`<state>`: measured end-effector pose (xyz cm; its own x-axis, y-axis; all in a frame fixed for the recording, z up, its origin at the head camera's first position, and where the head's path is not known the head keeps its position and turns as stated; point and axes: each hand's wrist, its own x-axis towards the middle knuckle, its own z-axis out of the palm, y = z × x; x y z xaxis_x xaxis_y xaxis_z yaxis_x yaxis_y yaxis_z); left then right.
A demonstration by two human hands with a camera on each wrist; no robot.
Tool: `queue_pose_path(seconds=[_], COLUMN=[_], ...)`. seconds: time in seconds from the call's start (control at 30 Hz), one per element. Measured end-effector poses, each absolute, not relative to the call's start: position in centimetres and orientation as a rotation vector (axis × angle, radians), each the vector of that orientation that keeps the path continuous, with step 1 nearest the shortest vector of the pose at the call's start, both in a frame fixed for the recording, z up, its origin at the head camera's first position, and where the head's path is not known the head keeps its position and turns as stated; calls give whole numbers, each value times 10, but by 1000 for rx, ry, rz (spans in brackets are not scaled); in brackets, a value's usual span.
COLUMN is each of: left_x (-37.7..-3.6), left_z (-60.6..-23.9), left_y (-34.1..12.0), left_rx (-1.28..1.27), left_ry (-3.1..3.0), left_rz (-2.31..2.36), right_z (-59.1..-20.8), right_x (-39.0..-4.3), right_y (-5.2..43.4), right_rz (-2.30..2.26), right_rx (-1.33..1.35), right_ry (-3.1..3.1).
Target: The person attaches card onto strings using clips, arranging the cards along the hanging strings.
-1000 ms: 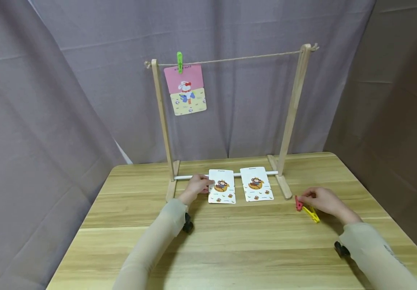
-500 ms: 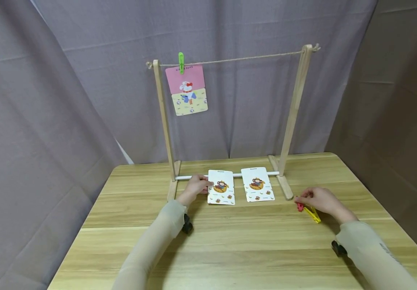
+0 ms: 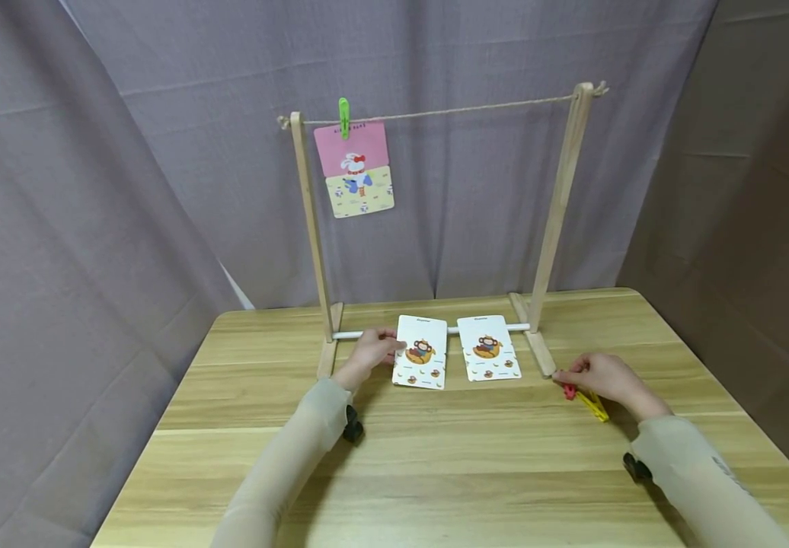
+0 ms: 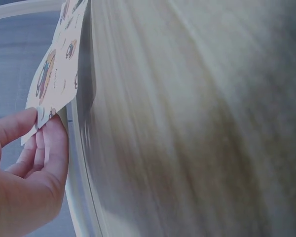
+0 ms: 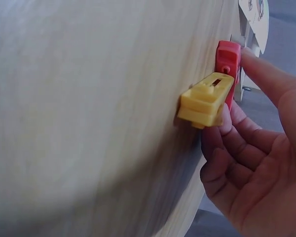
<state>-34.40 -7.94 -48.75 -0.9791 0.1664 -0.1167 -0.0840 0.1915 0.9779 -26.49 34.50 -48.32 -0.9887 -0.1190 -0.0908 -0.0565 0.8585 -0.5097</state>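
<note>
Grey curtains back a wooden table with a rack; a green peg hangs a pink card, its writing too small to read. Left hand pinches a monkey card; right hand pinches a red peg beside a yellow peg.

Left wrist: fingers and thumb nip the card's corner.

Right wrist: fingers hold the red peg, yellow peg touching.

Head overview; close, table-level wrist views.

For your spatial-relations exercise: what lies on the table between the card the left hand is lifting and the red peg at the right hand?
In the head view, a second monkey card and the rack's right wooden foot lie between the lifted card and the red peg.
</note>
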Motion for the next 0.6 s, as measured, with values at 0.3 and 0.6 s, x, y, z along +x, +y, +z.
queue_pose_path(seconds=[0.3,0.6], left_x=[-344,-342], left_z=[-487,-483], left_y=[-78,-73], left_rx=[140,187], left_ry=[2244,2250], left_rz=[1898,1898], right_z=[-485,-480], right_x=[-266,-268], right_y=[344,344], right_rz=[-824,-845], right_rx=[-143,-148], right_ry=[2881,2842])
